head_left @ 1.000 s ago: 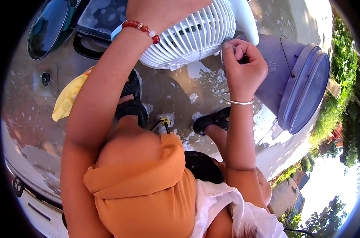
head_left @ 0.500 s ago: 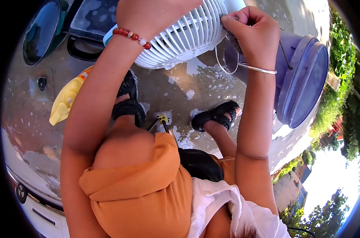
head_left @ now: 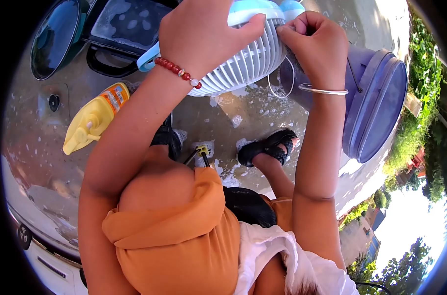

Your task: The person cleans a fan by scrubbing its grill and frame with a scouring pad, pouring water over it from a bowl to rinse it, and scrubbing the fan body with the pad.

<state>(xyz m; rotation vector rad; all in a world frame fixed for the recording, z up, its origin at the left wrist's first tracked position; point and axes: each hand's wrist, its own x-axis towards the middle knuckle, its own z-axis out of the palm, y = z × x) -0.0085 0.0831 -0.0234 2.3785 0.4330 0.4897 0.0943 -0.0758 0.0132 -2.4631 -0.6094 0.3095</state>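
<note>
A small fan (head_left: 253,61) with a white slatted grille and light blue rim and handle is at the top of the head view, tilted on its side above the wet ground. My left hand (head_left: 199,34), below a red bead bracelet, grips its rim; the thumb lies along the edge and the other fingers are out of sight. My right hand (head_left: 314,44) is closed in a pinch at the grille's right side. A grey steel wool scourer is in it, mostly hidden by the fingers now. A thin white cord loop (head_left: 282,81) hangs under the fan.
At right stands a lidded purple bucket (head_left: 366,103). A yellow detergent bottle (head_left: 93,115) lies at left, below a black pan (head_left: 125,29) with soapy water and a glass lid (head_left: 53,42). My sandalled feet (head_left: 270,147) and a small stool stand on wet, foamy concrete (head_left: 218,115).
The fan has turned and shifted, showing more of its blue rim. My left hand has moved right and slightly down with it. My right hand keeps its pinch; the scourer shows less.
</note>
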